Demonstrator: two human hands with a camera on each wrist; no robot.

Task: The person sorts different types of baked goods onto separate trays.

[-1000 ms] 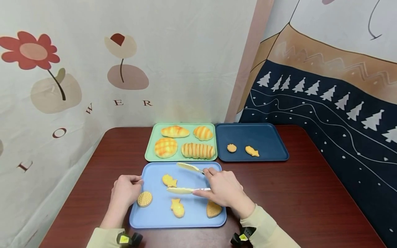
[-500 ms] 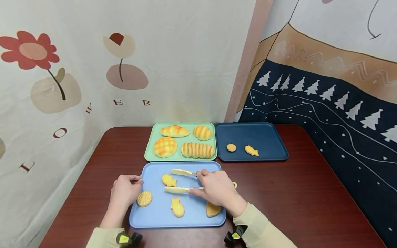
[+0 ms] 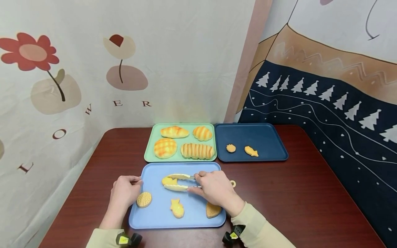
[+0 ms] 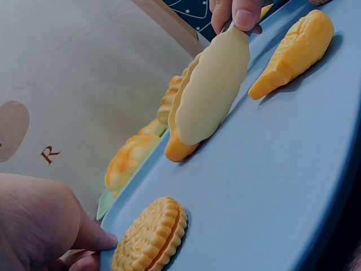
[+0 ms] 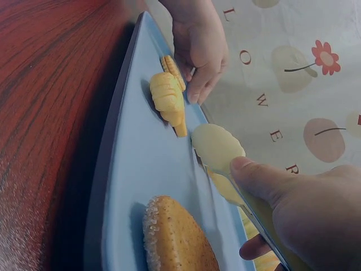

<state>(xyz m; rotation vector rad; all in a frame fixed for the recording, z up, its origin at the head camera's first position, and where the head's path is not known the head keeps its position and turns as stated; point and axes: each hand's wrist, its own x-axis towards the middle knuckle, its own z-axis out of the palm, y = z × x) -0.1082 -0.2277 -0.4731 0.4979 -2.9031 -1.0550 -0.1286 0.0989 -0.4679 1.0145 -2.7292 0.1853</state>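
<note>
Tongs closing on a fish-shaped cookie, light blue tray.

I am viewing a dark red counter (image 3: 279, 193) backed by printed cloth. The right hand (image 3: 214, 187) is squeezing cream tongs (image 3: 178, 182), their scalloped tips flanking the fish cookie (image 3: 167, 180); the left hand (image 3: 124, 191) is gripping the light blue tray (image 3: 192, 215) edge beside a round biscuit (image 3: 144, 199). The green tray (image 3: 149, 151) is carrying four breads; the navy tray (image 3: 266, 137), two cookies.
</note>
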